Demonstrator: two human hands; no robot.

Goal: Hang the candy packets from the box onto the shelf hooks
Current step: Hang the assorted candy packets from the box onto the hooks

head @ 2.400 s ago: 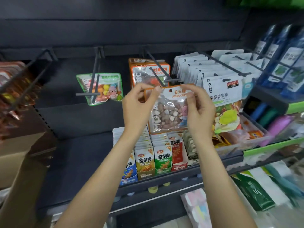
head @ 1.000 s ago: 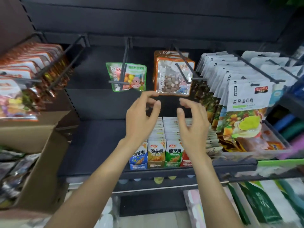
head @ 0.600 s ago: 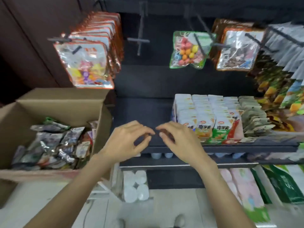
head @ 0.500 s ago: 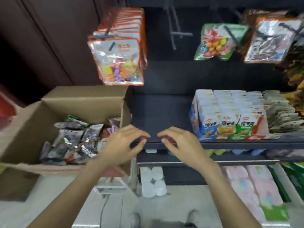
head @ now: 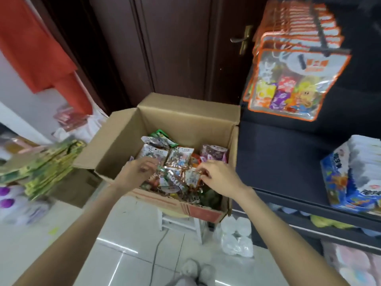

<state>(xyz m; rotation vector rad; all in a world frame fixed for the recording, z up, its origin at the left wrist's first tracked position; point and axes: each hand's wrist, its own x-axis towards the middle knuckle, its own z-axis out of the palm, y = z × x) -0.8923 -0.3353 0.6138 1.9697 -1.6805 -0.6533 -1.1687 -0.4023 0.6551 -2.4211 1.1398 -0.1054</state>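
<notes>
I have swung away from the hooks, where a stone-candy packet went on a moment ago, and I now look down into the open brown cardboard box (head: pixel 185 118) at about 12 o'clock from my hands. That packet is hung; this is the fetch for the next one.

The loose heap of shiny foil candy packets (head: pixel 177 159) fills the box floor, well apart from the shelf hooks. My left hand (head: pixel 136 172) has dropped in at 10 o'clock of the heap, fingers curled down among the packets; I cannot tell whether it has hold of one. My right hand (head: pixel 216 176) sits at 3 o'clock of the heap, its fingertips (head: pixel 201 175) pinched on the top edge of a small silvery packet (head: pixel 192 178), though blur leaves the hold uncertain.

At 1 o'clock, a row of orange-edged clear candy bags (head: pixel 288 79) hangs on a black shelf hook (head: pixel 321 38). I judge the next move is to lift one packet by its header and carry it right.
</notes>
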